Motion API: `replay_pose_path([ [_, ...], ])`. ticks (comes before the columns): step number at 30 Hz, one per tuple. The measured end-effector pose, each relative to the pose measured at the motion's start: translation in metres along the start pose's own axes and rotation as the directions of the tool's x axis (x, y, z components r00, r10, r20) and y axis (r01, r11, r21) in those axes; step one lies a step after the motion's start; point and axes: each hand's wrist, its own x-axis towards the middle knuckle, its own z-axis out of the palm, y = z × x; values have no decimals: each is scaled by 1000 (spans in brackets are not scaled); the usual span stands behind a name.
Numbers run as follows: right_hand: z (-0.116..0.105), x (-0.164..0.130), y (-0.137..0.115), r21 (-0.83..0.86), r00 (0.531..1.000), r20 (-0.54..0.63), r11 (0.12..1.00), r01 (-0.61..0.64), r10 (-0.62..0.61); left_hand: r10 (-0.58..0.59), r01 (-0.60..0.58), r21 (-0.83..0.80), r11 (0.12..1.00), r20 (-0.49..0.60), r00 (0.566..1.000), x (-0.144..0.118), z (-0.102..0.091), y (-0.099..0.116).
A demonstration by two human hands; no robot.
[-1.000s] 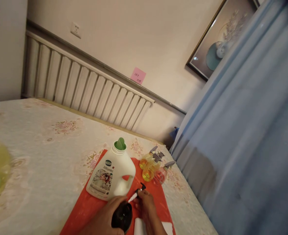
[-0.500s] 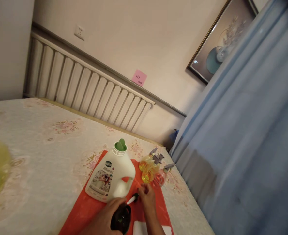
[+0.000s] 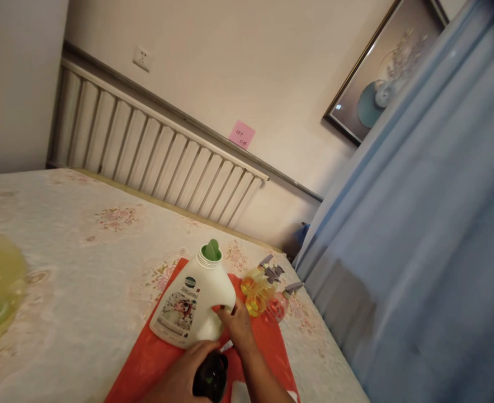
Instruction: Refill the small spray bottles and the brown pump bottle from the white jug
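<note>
A white laundry detergent jug with a green pouring spout in its uncapped neck stands upright on a red cloth. My right hand is at the jug's handle, its fingers curled around the grip. My left hand is wrapped around a dark, rounded bottle in front of the jug. Between the hands shows a small white tube-like piece; its other end is hidden by my right hand.
Behind my right hand stand yellow spray bottles and a pink spray bottle. A white cloth lies at the front. At the left is a translucent yellow basin. A blue curtain hangs along the right.
My right hand has moved up and left from the small black piece with the white tube to the jug's handle. My left hand still holds the dark bottle.
</note>
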Motion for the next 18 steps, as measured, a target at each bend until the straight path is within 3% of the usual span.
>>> replay_pose_path([
  [7, 9, 16, 20, 150, 987, 68, 977, -151, 142, -1, 1, 18, 1000, 7, 1000, 0, 1, -2],
  [14, 10, 19, 23, 206, 984, 63, 963, -176, 166, -64, 64, 20, 998, 31, 997, 2, 1, 0],
  [18, 11, 19, 24, 222, 983, 60, 957, -185, 176, -44, 43, 46, 998, 22, 999, 5, 3, -7],
])
